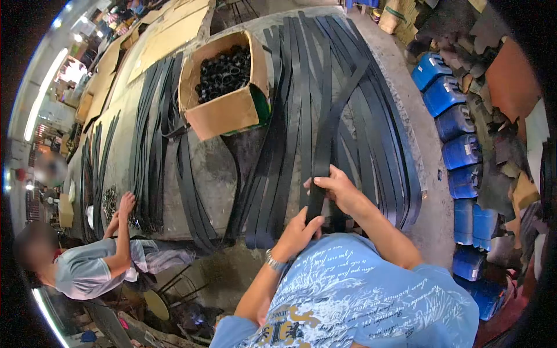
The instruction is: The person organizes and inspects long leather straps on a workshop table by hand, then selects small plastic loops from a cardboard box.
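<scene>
My left hand (294,233) is closed on the lower part of a black strap (320,168) near the table's front edge. Just above and to the right, my right hand (337,187) pinches the same strap, its thumb across the front. From my hands the strap runs up over the table, crossing other long black straps (288,116) that lie side by side. Up and left of my hands stands an open cardboard box (223,116) holding many small black rings (225,72).
At the left, a co-worker (93,268) has both hands at the edge of the table (209,159), by more straps (148,116) and a pile of small metal parts (109,201). Blue plastic containers (462,152) line the floor at right. A round stool (156,304) stands below the table's front edge.
</scene>
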Motion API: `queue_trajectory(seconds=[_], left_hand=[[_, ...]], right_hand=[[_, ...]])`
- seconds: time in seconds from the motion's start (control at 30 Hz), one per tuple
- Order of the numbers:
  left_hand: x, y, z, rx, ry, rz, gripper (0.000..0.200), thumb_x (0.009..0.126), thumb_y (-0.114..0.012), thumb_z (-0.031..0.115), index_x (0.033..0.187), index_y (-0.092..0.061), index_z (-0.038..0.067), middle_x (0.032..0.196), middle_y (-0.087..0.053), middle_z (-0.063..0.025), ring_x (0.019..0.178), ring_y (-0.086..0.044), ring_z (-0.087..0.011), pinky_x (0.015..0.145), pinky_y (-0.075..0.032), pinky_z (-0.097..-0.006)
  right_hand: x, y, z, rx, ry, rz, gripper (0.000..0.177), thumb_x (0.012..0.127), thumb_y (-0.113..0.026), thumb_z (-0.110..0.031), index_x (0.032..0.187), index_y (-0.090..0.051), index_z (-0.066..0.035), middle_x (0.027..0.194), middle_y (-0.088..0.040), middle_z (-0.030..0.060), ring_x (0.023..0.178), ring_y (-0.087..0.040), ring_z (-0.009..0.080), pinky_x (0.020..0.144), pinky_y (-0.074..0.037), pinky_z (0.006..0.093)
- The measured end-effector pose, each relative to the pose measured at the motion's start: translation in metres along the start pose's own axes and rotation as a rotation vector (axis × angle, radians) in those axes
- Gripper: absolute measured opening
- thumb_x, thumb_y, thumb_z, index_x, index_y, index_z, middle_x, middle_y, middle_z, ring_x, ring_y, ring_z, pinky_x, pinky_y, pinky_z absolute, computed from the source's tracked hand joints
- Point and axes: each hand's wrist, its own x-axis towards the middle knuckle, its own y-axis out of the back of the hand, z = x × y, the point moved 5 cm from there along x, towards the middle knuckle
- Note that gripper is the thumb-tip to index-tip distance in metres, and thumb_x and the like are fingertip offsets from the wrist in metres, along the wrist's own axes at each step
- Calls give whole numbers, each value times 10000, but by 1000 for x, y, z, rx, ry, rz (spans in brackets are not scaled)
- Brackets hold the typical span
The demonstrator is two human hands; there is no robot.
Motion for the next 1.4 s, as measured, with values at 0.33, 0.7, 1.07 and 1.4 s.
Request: queue_trajectory(seconds=[0.33, 0.7, 1.07, 1.4], left_hand=[[-134, 73, -32, 217, 459, -116, 311, 993, -547, 329, 969, -555, 19, 659, -596, -19, 583, -560, -109, 555, -453, -293], [-184, 68, -107, -75, 502, 95, 290, 968, -619, 319, 947, -599, 30, 770, -624, -11, 679, -579, -89, 615, -482, -252], [-172, 75, -131, 565, 318, 186, 325, 900, -661, 350, 1130, -630, 123, 844, -689, -143, 762, -673, -290, 710, -511, -399], [-182, 82, -196, 634, 331, 301, 284, 919, -547, 316, 1162, -612, 184, 1035, -688, -131, 973, -648, -353, 830, -485, -485]], right_hand=[[103, 80, -86, 322, 279, 301, 256, 955, -604, -267, 903, -622, -17, 761, -648, 94, 662, -637, 215, 624, -532, 367], [71, 131, -222, -21, 594, 450, 236, 890, -702, -264, 954, -680, -38, 886, -697, 72, 742, -657, 194, 676, -532, 355], [-219, 3, -396, 288, 1577, -430, 351, 922, -657, -207, 1193, -535, -22, 1050, -580, 51, 915, -592, 159, 687, -481, 261], [-145, -47, -378, -11, 1503, -246, 490, 901, -674, -269, 1269, -506, 8, 1113, -605, 104, 977, -609, 215, 788, -478, 307]])
